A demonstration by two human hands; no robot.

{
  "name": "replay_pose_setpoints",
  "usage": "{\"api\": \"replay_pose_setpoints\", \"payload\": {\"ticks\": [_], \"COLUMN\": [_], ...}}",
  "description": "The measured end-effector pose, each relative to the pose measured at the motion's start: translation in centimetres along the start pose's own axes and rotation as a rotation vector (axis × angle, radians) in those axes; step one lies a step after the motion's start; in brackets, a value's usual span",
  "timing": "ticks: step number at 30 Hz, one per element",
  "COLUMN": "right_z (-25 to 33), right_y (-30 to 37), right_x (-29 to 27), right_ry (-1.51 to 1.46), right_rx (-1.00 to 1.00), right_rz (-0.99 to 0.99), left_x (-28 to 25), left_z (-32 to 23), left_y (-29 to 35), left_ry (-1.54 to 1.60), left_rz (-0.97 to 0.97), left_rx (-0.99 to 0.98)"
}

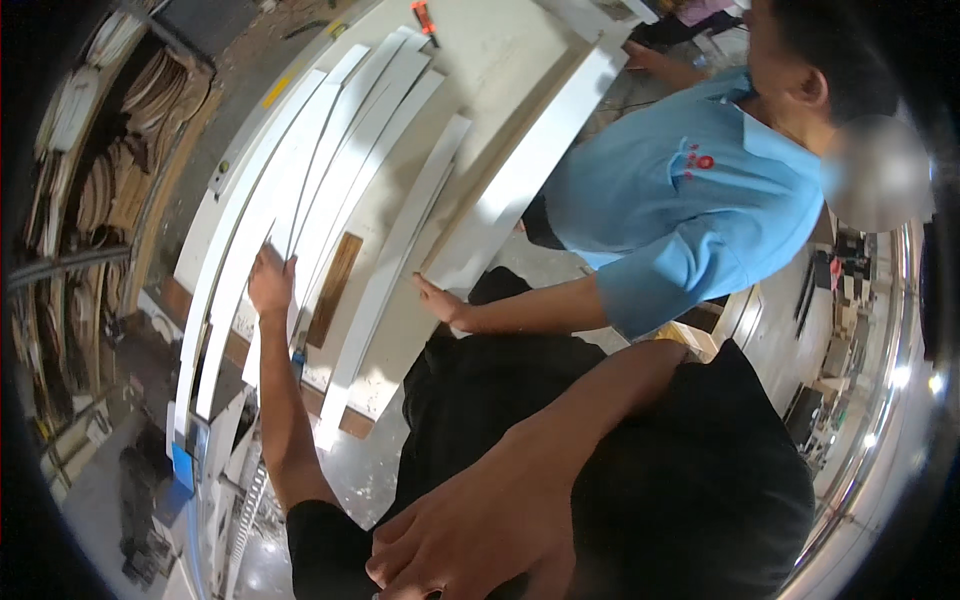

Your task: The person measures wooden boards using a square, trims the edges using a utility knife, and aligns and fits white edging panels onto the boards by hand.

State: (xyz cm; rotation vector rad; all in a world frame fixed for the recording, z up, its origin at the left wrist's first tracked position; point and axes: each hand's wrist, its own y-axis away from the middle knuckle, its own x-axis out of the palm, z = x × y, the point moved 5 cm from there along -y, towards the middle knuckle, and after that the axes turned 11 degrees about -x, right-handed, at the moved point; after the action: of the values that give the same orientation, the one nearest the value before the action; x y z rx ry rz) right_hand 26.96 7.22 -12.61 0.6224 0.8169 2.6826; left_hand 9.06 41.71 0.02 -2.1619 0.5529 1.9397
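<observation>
My left hand (pixel 271 284) reaches forward over the worktable, its fingers and thumb closed on a long white strip (pixel 280 205). Several more white strips (pixel 375 120) lie beside it, fanned out lengthwise and partly overlapping. Close to the camera, my right arm bends across my body, and my right hand (pixel 485 525) is near my left black sleeve (pixel 325 548). Its fingers are curled; their tips are partly cut off by the lower edge, and whatever they hold is hidden. A narrow brown wooden piece (pixel 335 290) lies just right of my left hand.
At the right, a co-worker in a light blue shirt (pixel 690 200) extends a hand (pixel 440 302) beside a separate white strip (pixel 400 240). An orange-handled tool (pixel 424 20) lies at the table's far end. Shelves of stacked curved boards (pixel 120 180) stand left. A metal clamp-like fixture (pixel 190 470) is near left.
</observation>
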Motion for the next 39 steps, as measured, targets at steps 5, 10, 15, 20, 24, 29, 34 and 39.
{"api": "replay_pose_setpoints", "payload": {"ticks": [5, 10, 15, 20, 24, 29, 34, 39], "right_z": [1.4, 2.0, 33.6, 40.1, 40.8, 40.3, 36.0, 29.4], "right_y": [2.5, 2.4, 27.2, 32.5, 32.0, 30.7, 25.1, 15.6], "right_x": [1.9, -4.8, 17.5, 23.1, 22.8, 20.2, 16.8, 11.6], "right_ry": [0.088, 0.642, 0.198, -0.041, -0.211, -0.048, 0.187, 1.146], "right_rx": [0.001, -0.715, -0.845, -1.052, -1.064, -0.919, -0.810, -0.868], "right_rz": [0.098, 0.189, 1.092, 1.334, 1.203, 1.356, 0.937, 0.296], "left_x": [1.5, -2.7, 0.7, 0.1, -0.4, -2.1, -4.3, -2.5], "left_z": [3.3, -1.5, 2.8, 2.4, 1.0, 3.0, 2.7, 0.2], "left_y": [3.6, 0.7, 3.5, 2.5, 1.7, 3.9, 8.0, 16.8], "left_ry": [-0.044, -0.015, -0.047, -0.040, -0.024, 0.024, 0.046, 0.125], "left_rz": [0.040, 0.027, 0.031, 0.006, 0.039, -0.091, -0.041, 0.010], "left_rx": [-0.136, -0.067, -0.115, -0.067, 0.056, 0.058, 0.058, 0.050]}}
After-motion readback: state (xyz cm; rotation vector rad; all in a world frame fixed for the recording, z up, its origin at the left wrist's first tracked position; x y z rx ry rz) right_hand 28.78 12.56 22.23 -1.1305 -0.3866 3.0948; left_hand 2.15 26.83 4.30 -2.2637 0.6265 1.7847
